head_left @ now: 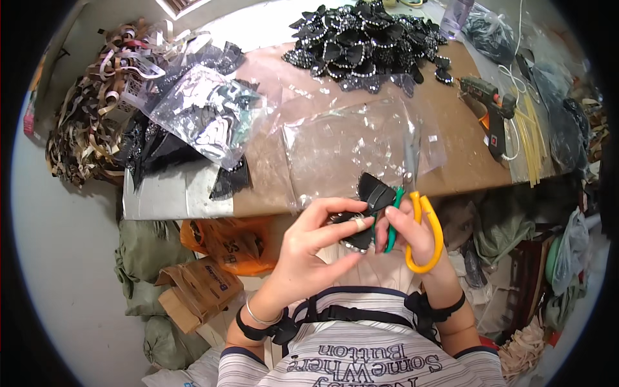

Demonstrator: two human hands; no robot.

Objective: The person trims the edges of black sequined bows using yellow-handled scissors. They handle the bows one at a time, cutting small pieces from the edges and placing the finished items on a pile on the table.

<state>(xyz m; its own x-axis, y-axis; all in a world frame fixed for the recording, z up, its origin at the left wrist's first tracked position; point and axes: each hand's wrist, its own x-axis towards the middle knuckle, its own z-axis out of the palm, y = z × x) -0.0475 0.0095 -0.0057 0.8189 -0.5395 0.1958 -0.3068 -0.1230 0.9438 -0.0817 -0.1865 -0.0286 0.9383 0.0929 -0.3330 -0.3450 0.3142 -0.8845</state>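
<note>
Close to my body, just off the table's front edge, my left hand [319, 242] pinches a black fabric bow [374, 191] with a shiny beaded edge. Its fingers cover the bow's middle. A pair of scissors [429, 255], with green and yellow handles, is in my right hand [412, 232]. The yellow loop hangs around the outside of that hand, and the green one lies beside the bow. Greyish blades point away from me over a clear plastic sheet [348, 145]. Both hands are almost touching at the bow.
A heap of black beaded bows [367, 45] lies at the table's far side. To the right are a glue gun [487, 109] and yellowish glue sticks [530, 138]. Clear plastic bags [206, 116] lie at left, near hanging ribbon strips [84, 129]. Below is an orange bag [232, 245].
</note>
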